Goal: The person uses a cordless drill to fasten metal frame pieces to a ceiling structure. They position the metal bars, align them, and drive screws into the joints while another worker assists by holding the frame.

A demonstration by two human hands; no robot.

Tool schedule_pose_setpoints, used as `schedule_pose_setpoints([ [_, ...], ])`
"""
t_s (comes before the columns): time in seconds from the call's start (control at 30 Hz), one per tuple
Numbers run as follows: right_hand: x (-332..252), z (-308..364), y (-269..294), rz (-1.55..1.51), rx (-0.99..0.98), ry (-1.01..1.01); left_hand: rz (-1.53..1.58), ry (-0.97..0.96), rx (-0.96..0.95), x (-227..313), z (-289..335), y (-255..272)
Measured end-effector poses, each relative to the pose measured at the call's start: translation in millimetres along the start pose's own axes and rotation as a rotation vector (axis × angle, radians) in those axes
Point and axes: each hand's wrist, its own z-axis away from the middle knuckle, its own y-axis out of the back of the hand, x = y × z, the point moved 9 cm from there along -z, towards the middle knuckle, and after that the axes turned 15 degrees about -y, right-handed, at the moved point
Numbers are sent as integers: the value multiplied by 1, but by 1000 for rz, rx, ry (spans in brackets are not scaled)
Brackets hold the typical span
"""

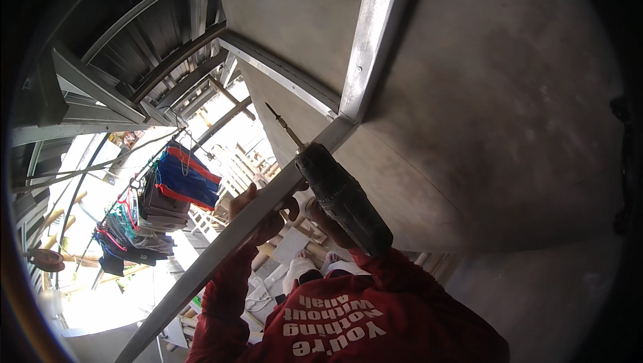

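Left hand (269, 228) clamped around metal bar (228, 249), likely steadying it; the bar slants up to the frame (372, 35) under grey panels (482, 95). Right hand (330, 227) wrapped around drill (345, 192), mostly hidden behind its body. Hands apart, near each other. Bit (288, 128) points past the bar, seemingly angled for overhead reach; can't tell if tip touches anything.

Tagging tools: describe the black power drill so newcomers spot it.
Find the long grey metal bar crossing diagonally. Overlapping its upper half, above the right red sleeve, is the bulky black power drill; unlike the shiny metal bars nearby, it has a slim pointed bit.
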Motion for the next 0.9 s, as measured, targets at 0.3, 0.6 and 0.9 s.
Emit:
schedule_pose_setpoints([
  [0.3, 7, 11, -2, -75, 48, 103, 57, 86, -191, 1, -9, -11],
  [0.6, -18, 59, 36, 342, 353, 87, -30, 37, -187, 4, -10, -17],
  [0.9, -52, 71, 7, 621, 554, 104, -230, 17, -211, 12, -9, -15],
])
